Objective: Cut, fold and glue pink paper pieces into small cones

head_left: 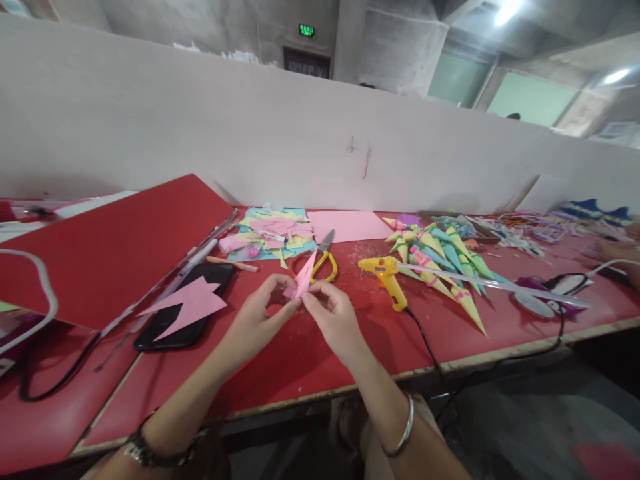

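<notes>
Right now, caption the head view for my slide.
Both hands fold a pink paper piece over a red table, beside a yellow glue gun.

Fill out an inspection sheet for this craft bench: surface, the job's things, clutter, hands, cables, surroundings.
Surface: red table, strewn with small scraps.
Job's things: pink paper piece, partly rolled to a point, pinched by both hands above the table.
Clutter: yellow scissors; yellow glue gun with clear stick; pile of paper cones; coloured paper offcuts; pink sheet; pink cutout lying on a black phone.
Hands: left hand and right hand both grip the paper.
Cables: black glue gun cord runs over the front edge.
Surroundings: pale partition board behind the table; concrete walls beyond.
</notes>
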`<state>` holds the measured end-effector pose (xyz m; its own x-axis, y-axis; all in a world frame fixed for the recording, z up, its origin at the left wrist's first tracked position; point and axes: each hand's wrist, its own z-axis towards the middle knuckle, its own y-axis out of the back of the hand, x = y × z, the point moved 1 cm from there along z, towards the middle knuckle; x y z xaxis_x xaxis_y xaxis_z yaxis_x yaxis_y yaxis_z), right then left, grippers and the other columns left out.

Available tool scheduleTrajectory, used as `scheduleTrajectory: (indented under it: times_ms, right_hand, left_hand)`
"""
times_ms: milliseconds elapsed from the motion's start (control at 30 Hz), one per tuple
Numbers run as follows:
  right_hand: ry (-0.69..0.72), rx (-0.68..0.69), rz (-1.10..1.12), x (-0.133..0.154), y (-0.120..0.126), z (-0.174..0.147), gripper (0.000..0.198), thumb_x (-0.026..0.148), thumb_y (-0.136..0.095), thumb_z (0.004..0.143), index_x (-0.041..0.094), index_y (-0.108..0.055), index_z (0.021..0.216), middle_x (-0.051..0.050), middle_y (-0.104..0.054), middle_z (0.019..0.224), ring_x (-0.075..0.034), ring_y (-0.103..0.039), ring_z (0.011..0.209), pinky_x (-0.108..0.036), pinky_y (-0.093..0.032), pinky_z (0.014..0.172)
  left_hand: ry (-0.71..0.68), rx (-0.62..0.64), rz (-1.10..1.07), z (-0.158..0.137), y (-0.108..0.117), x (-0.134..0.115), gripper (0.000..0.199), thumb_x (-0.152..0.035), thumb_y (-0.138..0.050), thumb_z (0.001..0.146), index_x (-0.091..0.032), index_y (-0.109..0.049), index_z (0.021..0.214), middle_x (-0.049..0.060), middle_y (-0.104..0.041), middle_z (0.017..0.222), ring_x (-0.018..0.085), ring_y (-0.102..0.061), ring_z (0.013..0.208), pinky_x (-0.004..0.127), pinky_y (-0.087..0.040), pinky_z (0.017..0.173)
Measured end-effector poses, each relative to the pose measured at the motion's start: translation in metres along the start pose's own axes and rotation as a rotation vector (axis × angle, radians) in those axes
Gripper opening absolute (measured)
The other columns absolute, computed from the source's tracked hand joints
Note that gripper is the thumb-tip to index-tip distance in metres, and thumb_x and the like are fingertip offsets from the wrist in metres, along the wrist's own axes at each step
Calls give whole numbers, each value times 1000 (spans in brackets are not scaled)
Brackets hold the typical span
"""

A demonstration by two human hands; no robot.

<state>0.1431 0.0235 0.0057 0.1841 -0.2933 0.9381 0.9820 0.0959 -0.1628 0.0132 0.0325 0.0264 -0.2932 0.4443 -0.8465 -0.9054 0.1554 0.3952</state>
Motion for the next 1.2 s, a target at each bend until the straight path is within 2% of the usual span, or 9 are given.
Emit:
scheduleTrajectory:
  times_ms: [400,533,633,733,767,867,967,1033,1200]
  right_hand:
    - [-19,52,-4,4,1,0,10,28,-53,75,18,-55,70,3,-53,65,-11,-49,59,-22,-41,58]
    - [-4,90,-79,7,3,1,12,28,-50,76,18,-56,72,3,-53,65,-11,-50,61,-22,-41,60]
    - [-19,213,-336,17,13,-2,18,29,-46,80,18,-60,77,2,-57,67,-12,-52,63,-22,-41,60]
    - [-91,370,-886,35,36,-10,15,29,-54,77,19,-64,79,-1,-64,74,-14,-56,67,-24,-39,61]
    - [-150,366,-1036,43,46,-14,14,29,-57,75,19,-65,79,-3,-66,76,-16,-58,69,-25,-38,62]
    - [-390,202,-1319,59,79,-22,18,31,-52,77,19,-65,74,-6,-68,74,-19,-61,71,-27,-37,59]
    - [-506,-115,-1511,60,106,-21,24,37,-53,76,18,-63,85,-10,-67,84,-25,-62,79,-30,-38,59]
    - [-486,-213,-1542,52,118,-16,31,38,-54,76,16,-59,96,-13,-66,92,-26,-61,84,-31,-40,62]
    - [-355,-172,-1374,22,130,-3,31,26,-48,81,13,-50,109,-14,-62,102,-25,-59,94,-30,-42,71]
  left_hand:
    - [125,37,-256,4,7,3,17,-32,-56,75,-21,-49,84,-4,-51,74,11,-51,70,21,-43,66]
    - [143,10,-242,4,8,2,17,-35,-56,74,-20,-52,82,-3,-52,74,11,-51,70,22,-43,67]
    - [128,-42,-166,4,9,-2,17,-35,-55,73,-19,-53,78,-3,-53,74,11,-51,68,22,-42,66]
    - [121,-81,-100,4,11,-1,16,-35,-54,73,-19,-53,76,-3,-54,70,12,-51,65,22,-42,64]
    - [119,-82,-88,5,12,0,17,-36,-54,73,-19,-53,77,-3,-54,69,12,-52,65,22,-42,64]
    - [118,-74,-47,5,14,7,20,-37,-51,76,-20,-54,85,-2,-56,68,12,-53,64,23,-42,63]
    - [111,-105,16,4,16,9,24,-37,-53,74,-20,-55,90,-1,-58,76,14,-53,68,24,-42,63]
    - [115,-127,52,4,16,7,25,-36,-55,73,-19,-55,90,1,-59,82,15,-54,72,25,-43,66]
    - [122,-110,41,2,12,-1,29,-36,-59,69,-19,-55,92,1,-59,87,15,-54,73,26,-44,68]
